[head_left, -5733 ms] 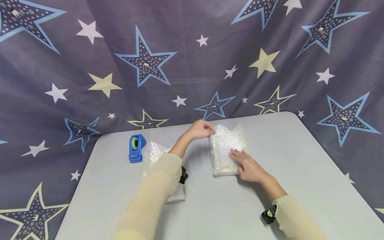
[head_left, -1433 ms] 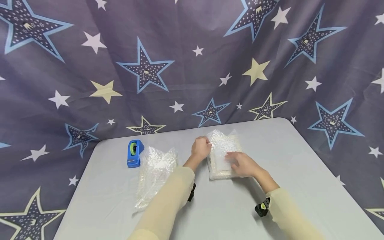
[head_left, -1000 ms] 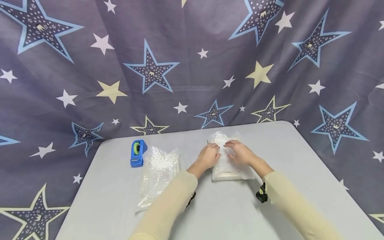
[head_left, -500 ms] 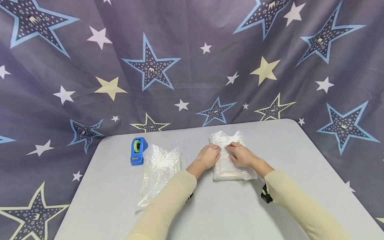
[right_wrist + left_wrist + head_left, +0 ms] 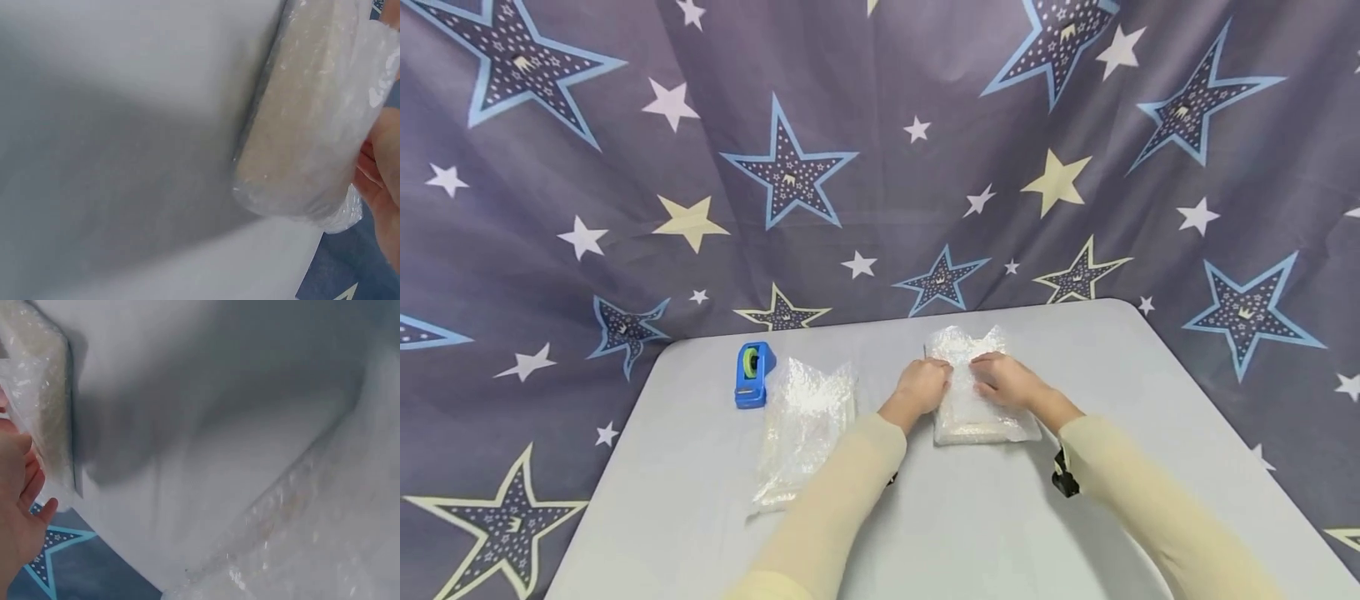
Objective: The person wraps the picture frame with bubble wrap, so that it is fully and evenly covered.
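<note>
A flat parcel in bubble wrap [image 5: 973,427] lies on the table right of centre, with ragged wrap ends at its far side. My left hand [image 5: 925,387] holds the wrap near the parcel's left side, its fingers curled. Facing it, my right hand [image 5: 1009,382] is on the parcel's top, fingers bent and pinching the wrap. In the right wrist view, a loose flap of clear wrap [image 5: 369,81] stands up beside the right hand [image 5: 384,181] and partly covers its fingers. The left wrist view shows the left hand [image 5: 19,500] close against the parcel's wrapped side [image 5: 53,419].
A second bubble-wrapped parcel [image 5: 808,417] lies to the left, partly behind the left sleeve. A blue tape dispenser [image 5: 752,375] with a green roll stands beyond it. The pale table [image 5: 970,533] ends at a star-patterned curtain [image 5: 880,208] at the back and sides.
My left hand has come from the parcel's far left corner towards its middle, and the right hand, earlier flat, now has bent fingers. Wrap spreads out at the parcel's near right corner.
</note>
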A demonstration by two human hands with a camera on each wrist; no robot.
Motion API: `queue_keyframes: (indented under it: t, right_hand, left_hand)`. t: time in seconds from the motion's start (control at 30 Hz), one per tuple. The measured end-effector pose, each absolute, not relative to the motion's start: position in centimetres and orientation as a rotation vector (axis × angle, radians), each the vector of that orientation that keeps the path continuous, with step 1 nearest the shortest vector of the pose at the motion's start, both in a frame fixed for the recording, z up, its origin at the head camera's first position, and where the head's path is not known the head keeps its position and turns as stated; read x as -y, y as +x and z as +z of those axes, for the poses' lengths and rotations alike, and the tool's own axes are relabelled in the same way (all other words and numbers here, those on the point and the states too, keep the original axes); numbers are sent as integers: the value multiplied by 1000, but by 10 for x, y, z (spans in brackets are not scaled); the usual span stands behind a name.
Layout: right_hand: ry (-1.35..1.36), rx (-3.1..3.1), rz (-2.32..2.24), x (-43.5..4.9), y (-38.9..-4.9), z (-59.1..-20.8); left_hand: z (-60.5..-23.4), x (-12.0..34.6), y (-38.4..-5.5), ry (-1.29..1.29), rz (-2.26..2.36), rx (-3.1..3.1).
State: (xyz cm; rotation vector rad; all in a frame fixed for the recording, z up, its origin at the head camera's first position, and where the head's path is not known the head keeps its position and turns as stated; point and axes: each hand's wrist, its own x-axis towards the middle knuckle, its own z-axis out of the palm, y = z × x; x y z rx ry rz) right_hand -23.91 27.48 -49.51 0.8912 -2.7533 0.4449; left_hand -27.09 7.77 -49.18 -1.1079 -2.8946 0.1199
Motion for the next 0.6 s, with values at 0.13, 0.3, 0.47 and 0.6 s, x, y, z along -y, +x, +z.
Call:
queue_keyframes:
  t: [0.13, 0.3, 0.47, 0.6]
  right_hand:
    - [849, 2759, 468, -278, -236, -496]
    - [609, 2822, 523, -292, -225, -491]
    - [314, 2831, 688, -311, -209, -496]
    - [37, 2864, 914, -310, -199, -499]
  left_hand:
    - [-497, -71, -270, -1079, 24, 2927]
    - [-487, -64, -262, -794, -427, 3112]
    - [-485, -61, -251, -412, -1056, 3171]
    - [-483, -61, -241, -168, -1326, 3122]
